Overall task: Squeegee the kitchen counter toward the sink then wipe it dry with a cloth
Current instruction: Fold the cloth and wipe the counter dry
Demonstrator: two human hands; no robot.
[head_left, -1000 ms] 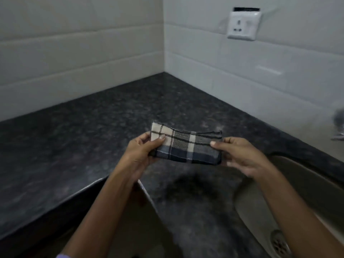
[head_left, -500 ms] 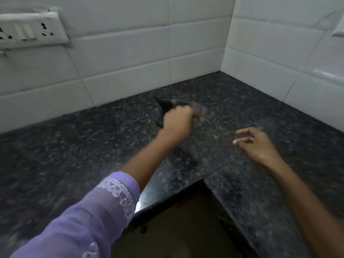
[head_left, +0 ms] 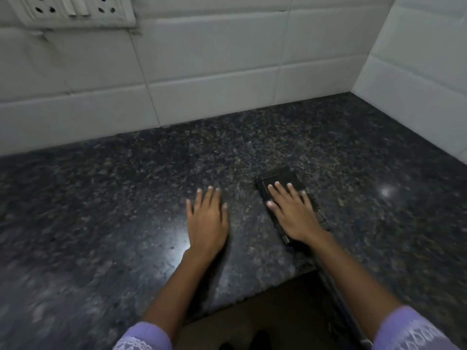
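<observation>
A folded dark plaid cloth [head_left: 280,178] lies flat on the dark speckled granite counter [head_left: 121,198]. My right hand [head_left: 294,214] rests palm-down on top of it with fingers spread, pressing it to the stone; only its far end and right edge show. My left hand [head_left: 207,219] lies flat and bare on the counter a little to the cloth's left, holding nothing. No squeegee or sink is in view.
White tiled walls [head_left: 214,79] meet in a corner at the far right. A switch and socket plate [head_left: 75,8] sits on the wall at the top left. The counter's inner corner edge [head_left: 252,295] drops off just in front of my wrists.
The cloth went from being held in the air by both hands near the sink to lying on the counter under my right hand. My left hand let go. The view swung away from the sink.
</observation>
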